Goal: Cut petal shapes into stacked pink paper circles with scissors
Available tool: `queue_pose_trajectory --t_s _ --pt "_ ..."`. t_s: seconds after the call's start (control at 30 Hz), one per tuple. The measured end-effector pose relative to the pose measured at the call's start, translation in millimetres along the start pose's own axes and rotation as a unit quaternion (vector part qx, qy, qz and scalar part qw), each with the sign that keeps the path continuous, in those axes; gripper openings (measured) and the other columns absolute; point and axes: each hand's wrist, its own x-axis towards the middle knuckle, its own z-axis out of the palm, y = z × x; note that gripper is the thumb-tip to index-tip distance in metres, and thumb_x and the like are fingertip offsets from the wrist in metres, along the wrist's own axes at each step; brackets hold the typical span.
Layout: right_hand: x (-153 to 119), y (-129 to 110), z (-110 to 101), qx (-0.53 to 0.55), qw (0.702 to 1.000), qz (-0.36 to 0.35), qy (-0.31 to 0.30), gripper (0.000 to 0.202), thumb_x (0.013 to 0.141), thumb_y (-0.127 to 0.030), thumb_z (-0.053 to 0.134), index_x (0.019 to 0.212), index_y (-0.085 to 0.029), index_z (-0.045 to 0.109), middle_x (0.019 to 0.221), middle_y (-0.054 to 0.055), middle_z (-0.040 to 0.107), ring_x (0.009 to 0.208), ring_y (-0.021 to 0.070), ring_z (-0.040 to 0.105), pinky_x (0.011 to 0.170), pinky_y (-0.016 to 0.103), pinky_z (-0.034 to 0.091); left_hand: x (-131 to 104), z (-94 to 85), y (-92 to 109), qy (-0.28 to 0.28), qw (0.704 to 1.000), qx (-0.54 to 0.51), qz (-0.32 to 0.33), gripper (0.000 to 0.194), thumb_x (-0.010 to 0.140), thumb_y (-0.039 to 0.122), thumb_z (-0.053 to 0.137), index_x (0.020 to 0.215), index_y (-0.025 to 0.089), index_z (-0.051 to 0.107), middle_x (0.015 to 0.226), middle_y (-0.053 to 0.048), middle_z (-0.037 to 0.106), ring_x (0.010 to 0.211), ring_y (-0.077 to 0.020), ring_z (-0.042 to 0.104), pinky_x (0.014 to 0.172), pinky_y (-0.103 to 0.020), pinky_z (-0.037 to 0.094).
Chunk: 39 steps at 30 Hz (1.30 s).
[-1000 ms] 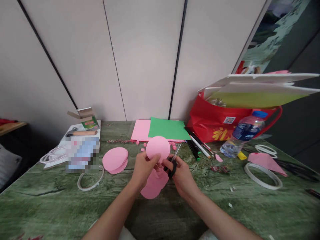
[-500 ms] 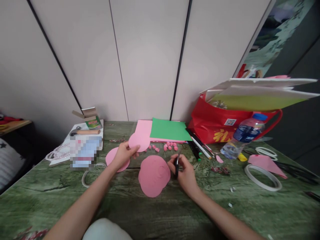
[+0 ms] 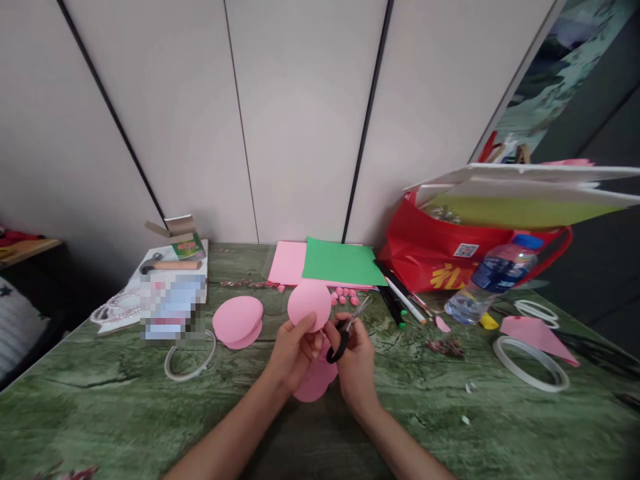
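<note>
My left hand (image 3: 295, 350) pinches a pink paper circle (image 3: 309, 303) by its lower edge and holds it up above the table. Close beside it, my right hand (image 3: 356, 353) grips black-handled scissors (image 3: 343, 337), their blades pointing up and to the right. Under and between the hands, a pile of overlapping darker pink paper circles (image 3: 311, 387) is partly covered by them. To the left lie more pink paper circles (image 3: 237, 319), one on another. Small crumpled pink paper balls (image 3: 345, 295) sit just behind the scissors.
Green paper (image 3: 345, 261) lies on pink sheets at the back. Pens (image 3: 407, 300), a water bottle (image 3: 503, 273) and a red bag (image 3: 415, 250) stand or lie rightward. Tape rolls (image 3: 533, 365) rest on the right; another roll (image 3: 173, 363) and a hammer (image 3: 175, 265) are left.
My left hand has brought its pink circle to the right, over the darker pile and next to my right hand. The scissors have tilted, and the circles at left are now uncovered.
</note>
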Motion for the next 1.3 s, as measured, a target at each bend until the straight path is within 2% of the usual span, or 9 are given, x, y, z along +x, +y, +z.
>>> queue_pose_trajectory --t_s 0.1,0.17,0.33,0.43,0.57,0.67,0.8,0.97,1.3 --pt "1.2 -2.6 -4.6 0.005 1.000 0.018 -0.020 0.026 0.070 -0.038 0.063 0.082 -0.019 0.050 0.060 -0.004 0.052 0.053 0.0100 0.047 0.049 0.021 0.037 7.6 -3.7 -10.6 0.057 0.997 0.002 0.054 0.022 0.061 0.028 0.069 0.059 0.011 0.056 0.040 0.001 0.052 0.034 -0.0069 0.044 0.036 -0.019 0.032" --pt "3.5 -4.4 -11.5 -0.005 0.997 0.042 -0.065 0.027 0.068 -0.039 0.065 0.080 -0.018 0.053 0.055 -0.005 0.051 0.050 0.0093 0.045 0.047 0.020 0.035 13.4 -11.9 -15.6 0.083 0.994 0.006 0.075 0.020 0.060 0.026 0.070 0.061 0.011 0.057 0.041 0.001 0.054 0.036 -0.0079 0.047 0.038 -0.019 0.034" --pt "5.6 2.4 -33.5 -0.011 0.980 0.085 -0.178 0.042 0.049 -0.027 0.079 0.082 -0.017 0.057 0.063 -0.002 0.058 0.056 0.0107 0.051 0.051 0.021 0.039 13.7 -24.5 -23.1 0.109 0.991 0.014 0.074 0.018 0.061 0.026 0.069 0.061 0.011 0.059 0.046 -0.001 0.059 0.042 -0.0105 0.052 0.044 -0.022 0.041" --pt "1.7 11.0 -41.3 0.027 0.982 0.092 -0.164 0.042 0.050 -0.026 0.079 0.083 -0.019 0.054 0.066 -0.002 0.061 0.059 0.0112 0.053 0.056 0.021 0.041 7.5 -19.8 -27.0 0.138 0.981 0.109 0.087 0.022 0.061 0.031 0.067 0.054 0.012 0.059 0.044 -0.002 0.060 0.040 -0.0128 0.052 0.044 -0.024 0.042" --pt "-4.3 17.3 -44.2 0.036 0.988 0.077 -0.128 0.027 0.061 -0.031 0.073 0.077 -0.018 0.056 0.062 -0.003 0.057 0.056 0.0093 0.051 0.054 0.019 0.041 2.8 -13.3 -31.3 0.183 0.941 0.249 0.141 0.027 0.064 0.034 0.064 0.047 0.014 0.056 0.039 -0.001 0.057 0.038 -0.0131 0.051 0.043 -0.024 0.041" --pt "-6.7 19.9 -43.9 0.028 0.989 0.090 -0.116 0.029 0.059 -0.029 0.075 0.079 -0.017 0.057 0.062 -0.002 0.059 0.055 0.0095 0.053 0.053 0.019 0.042 2.0 -14.7 -34.7 0.186 0.923 0.298 0.158 0.036 0.071 0.039 0.056 0.044 0.016 0.053 0.038 0.000 0.054 0.038 -0.0125 0.049 0.042 -0.023 0.040" --pt "-5.9 22.9 -43.6 0.018 0.993 0.091 -0.067 0.040 0.050 -0.025 0.079 0.082 -0.018 0.056 0.067 -0.001 0.063 0.060 0.0124 0.057 0.058 0.022 0.046 -1.3 -16.6 -39.1 0.165 0.889 0.380 0.197 0.038 0.074 0.036 0.053 0.041 0.017 0.051 0.037 0.000 0.051 0.037 -0.0110 0.046 0.042 -0.022 0.038" --pt "-2.0 21.0 -46.3 -0.007 0.996 0.077 -0.051 0.036 0.052 -0.027 0.078 0.079 -0.017 0.057 0.066 -0.001 0.061 0.062 0.0137 0.056 0.057 0.022 0.046 -5.5 -13.3 -40.1 0.069 0.853 0.459 0.240 0.034 0.073 0.029 0.053 0.042 0.017 0.052 0.039 0.000 0.053 0.040 -0.0105 0.047 0.045 -0.021 0.038" --pt "0.4 20.2 -47.2 -0.060 0.997 0.005 -0.038 0.024 0.060 -0.028 0.073 0.066 -0.016 0.053 0.057 -0.005 0.050 0.052 0.0082 0.042 0.048 0.018 0.037 -2.1 -7.4 -38.1 0.021 0.866 0.454 0.210 0.030 0.076 0.031 0.051 0.050 0.016 0.055 0.042 0.001 0.053 0.043 -0.0112 0.049 0.048 -0.022 0.039"
